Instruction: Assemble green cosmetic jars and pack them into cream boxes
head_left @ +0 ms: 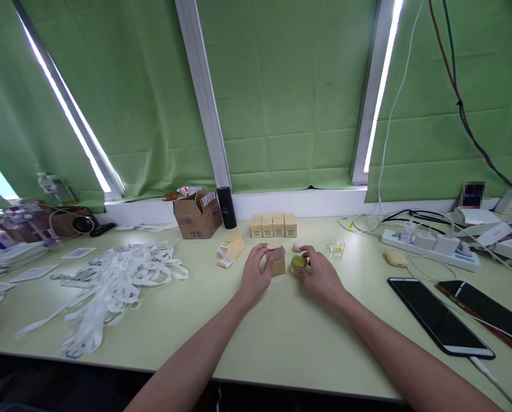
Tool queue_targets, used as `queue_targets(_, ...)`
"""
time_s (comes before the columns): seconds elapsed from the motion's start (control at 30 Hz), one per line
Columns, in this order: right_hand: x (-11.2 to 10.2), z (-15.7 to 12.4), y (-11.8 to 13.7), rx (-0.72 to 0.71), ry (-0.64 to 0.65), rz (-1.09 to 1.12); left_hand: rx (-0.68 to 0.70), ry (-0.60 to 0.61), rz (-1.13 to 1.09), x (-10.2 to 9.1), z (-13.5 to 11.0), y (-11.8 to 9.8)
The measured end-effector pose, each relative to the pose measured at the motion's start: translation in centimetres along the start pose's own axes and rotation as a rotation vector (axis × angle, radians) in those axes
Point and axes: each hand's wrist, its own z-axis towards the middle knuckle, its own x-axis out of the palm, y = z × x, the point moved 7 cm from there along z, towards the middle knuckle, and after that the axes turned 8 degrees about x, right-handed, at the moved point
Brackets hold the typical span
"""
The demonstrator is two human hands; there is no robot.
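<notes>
In the head view, my left hand [256, 274] is closed on a small kraft cardboard box [278, 266] that stands on the table with its top flap raised. Just to its right, my right hand [322, 274] grips a small round green-topped piece [299, 261] between thumb and fingers; its exact kind is too small to tell. Behind that hand sits a small whitish item [298, 246], partly hidden. A small clear container [336, 247] with something yellow inside is farther right. Several closed kraft boxes [274, 226] form a row behind, and an opened kraft box [231, 250] lies at the left.
A pile of white straps [118, 286] covers the table's left side. At the back are a brown carton [197, 214] and a black cylinder [226, 208]. To the right lie a phone [438, 315], a darker phone [488, 306], a power strip [430, 249] and loose cables.
</notes>
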Motion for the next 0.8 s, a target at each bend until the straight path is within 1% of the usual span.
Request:
queue_targets(0.07,-0.6,0.2,-0.1,0.001,-0.041,0.099,-0.029,-0.03,-0.04,-0.2,0.0,0.0)
queue_targets(0.17,-1.9,0.4,0.0,-0.002,-0.135,0.267,-0.059,-0.046,-0.09,-0.3,0.1,-0.1)
queue_targets(0.27,-3.1,0.5,-0.1,-0.006,-0.227,0.451,-0.087,-0.02,-0.125,-0.2,0.1,-0.1)
queue_targets(0.37,-3.8,0.3,-0.2,-0.012,-0.262,0.658,-0.098,0.016,-0.192,0.0,0.0,-0.1)
queue_targets(0.47,-3.9,0.0,0.4,-0.056,-0.226,0.847,-0.101,0.071,-0.258,0.4,-0.1,-0.4)
queue_targets(0.57,-3.8,-0.6,1.7,-0.124,-0.174,0.935,-0.094,0.139,-0.31,0.8,-0.3,-0.8)
queue_targets(0.67,-3.4,-1.4,2.8,-0.172,-0.118,0.919,-0.083,0.177,-0.376,1.1,-0.5,-1.4)
queue_targets(0.8,-2.6,-2.1,3.7,-0.206,-0.043,0.808,-0.089,0.194,-0.45,1.4,-0.6,-1.6)
